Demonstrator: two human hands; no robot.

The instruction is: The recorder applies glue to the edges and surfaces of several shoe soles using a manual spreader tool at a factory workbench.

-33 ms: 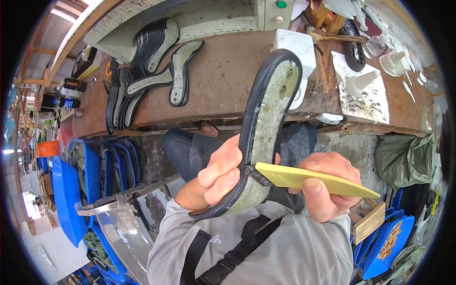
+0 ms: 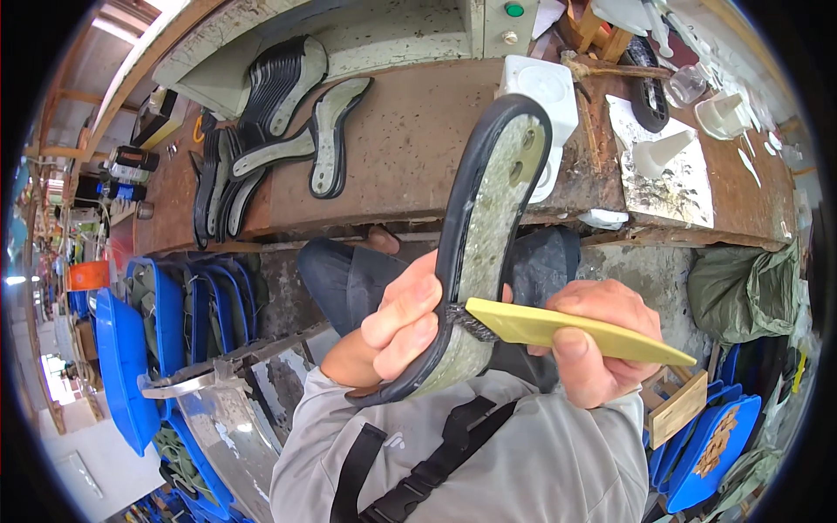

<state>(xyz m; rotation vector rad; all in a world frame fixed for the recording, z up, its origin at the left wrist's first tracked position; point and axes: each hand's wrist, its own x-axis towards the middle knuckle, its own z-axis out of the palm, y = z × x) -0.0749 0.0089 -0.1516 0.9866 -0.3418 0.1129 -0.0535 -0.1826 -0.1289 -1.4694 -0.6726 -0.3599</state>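
Note:
My left hand (image 2: 403,315) grips a shoe sole (image 2: 493,209) by its edge, fingers wrapped round the narrower middle. The sole has a raised black rim and a speckled grey-green inner face turned up toward me, with two holes near its far end. In my right hand (image 2: 602,344) is a flat yellow-handled brush (image 2: 558,327), pinched between thumb and fingers. Its dark bristles (image 2: 471,322) touch the sole's inner face and rim near the left fingers. Part of my left hand is hidden behind the sole.
Beyond my knees stands a brown workbench (image 2: 410,131). On it lie a stack of soles (image 2: 283,87), a single sole (image 2: 331,139), a white container (image 2: 540,87) and a stained paper sheet (image 2: 689,187) with a white cone (image 2: 663,152). Blue trays (image 2: 122,366) stand at left.

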